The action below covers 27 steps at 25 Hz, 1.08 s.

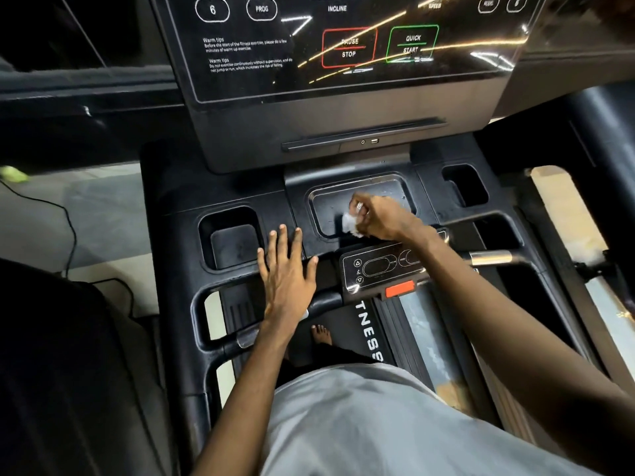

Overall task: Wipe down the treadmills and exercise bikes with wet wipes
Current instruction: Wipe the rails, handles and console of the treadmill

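Grey shirt (378,424) fills the bottom of the view, with both bare forearms reaching forward from it over the treadmill's console deck (240,190).

The step in hand looks like wiping the shallow centre tray (326,207), which sits in the middle of the deck just below the display screen (343,46). The right hand (381,218) is inside that tray near its front edge, fingers curled tight round a bunched white wet wipe (349,223) that is pressed to the tray floor. Its wrist crosses over the small control panel (378,269) at the deck's front edge.

The left hand (287,269) holds nothing. It lies flat, palm down and fingers spread, on the deck between the left cup pocket (233,242) and the centre tray, apparently as a brace.

Next, the wipe probably needs to sweep into the tray's far corners. After that come the two side pockets, the small panel and the handlebar (220,290), taking care around the red safety key (399,289).
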Tool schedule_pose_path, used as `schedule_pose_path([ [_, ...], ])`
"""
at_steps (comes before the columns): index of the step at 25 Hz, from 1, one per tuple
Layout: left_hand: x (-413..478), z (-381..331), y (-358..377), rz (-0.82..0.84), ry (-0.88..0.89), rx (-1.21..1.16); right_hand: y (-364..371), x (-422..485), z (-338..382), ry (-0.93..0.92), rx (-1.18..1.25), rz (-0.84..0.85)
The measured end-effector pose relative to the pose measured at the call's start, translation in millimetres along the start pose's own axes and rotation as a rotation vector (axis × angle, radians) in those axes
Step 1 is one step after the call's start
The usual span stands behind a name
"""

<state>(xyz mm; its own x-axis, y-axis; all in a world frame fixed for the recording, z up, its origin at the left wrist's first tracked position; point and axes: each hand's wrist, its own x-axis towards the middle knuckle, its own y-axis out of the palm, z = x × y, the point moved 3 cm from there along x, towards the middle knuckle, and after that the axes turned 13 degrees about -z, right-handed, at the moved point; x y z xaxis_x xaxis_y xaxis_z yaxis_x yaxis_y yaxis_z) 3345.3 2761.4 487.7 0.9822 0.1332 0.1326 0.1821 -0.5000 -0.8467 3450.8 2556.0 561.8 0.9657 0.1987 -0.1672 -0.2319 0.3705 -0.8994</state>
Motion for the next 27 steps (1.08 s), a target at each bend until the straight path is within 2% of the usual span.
schedule_pose_path([
  [2, 0.6, -2.9, -3.9, 0.000, -0.031, -0.080, -3.1, -2.9, -4.5, -0.012, -0.004, 0.016],
  [4, -0.6, -16.8, -11.5, 0.022, -0.083, -0.291, 2.8, -4.0, 6.3, -0.076, 0.012, 0.062],
  [6, -8.6, -39.2, -18.1, 0.052, -0.031, -0.404, 9.2, -1.8, 12.6, -0.122, 0.026, 0.069],
  [8, -19.7, -56.4, -17.6, 0.067, 0.050, -0.390, 8.0, 3.5, 1.8, -0.115, 0.030, 0.071],
  [12, -33.0, -64.7, -7.3, 0.094, -0.028, -0.395, -6.2, 10.7, -34.9, -0.057, -0.009, 0.052],
  [14, -32.8, -73.0, -6.5, 0.040, -0.052, -0.363, -4.6, 9.7, -31.6, -0.120, 0.000, 0.045],
  [17, -31.6, -93.4, -4.4, -0.061, -0.099, -0.353, 2.8, 7.8, -22.4, -0.290, 0.048, 0.153],
  [20, -34.5, -103.7, 0.4, -0.133, -0.136, -0.309, -12.4, 18.1, -58.0, -0.232, 0.067, 0.174],
  [22, -38.1, -109.5, 5.7, -0.186, -0.116, -0.199, -23.3, 19.6, -82.5, -0.179, 0.065, 0.154],
  [24, -39.9, -117.2, 10.8, -0.222, -0.133, -0.088, -23.7, 14.8, -85.1, -0.238, 0.074, 0.133],
  [27, -43.7, -124.5, 16.9, -0.267, -0.154, 0.008, -17.4, 11.9, -70.0, -0.403, 0.109, 0.199],
])
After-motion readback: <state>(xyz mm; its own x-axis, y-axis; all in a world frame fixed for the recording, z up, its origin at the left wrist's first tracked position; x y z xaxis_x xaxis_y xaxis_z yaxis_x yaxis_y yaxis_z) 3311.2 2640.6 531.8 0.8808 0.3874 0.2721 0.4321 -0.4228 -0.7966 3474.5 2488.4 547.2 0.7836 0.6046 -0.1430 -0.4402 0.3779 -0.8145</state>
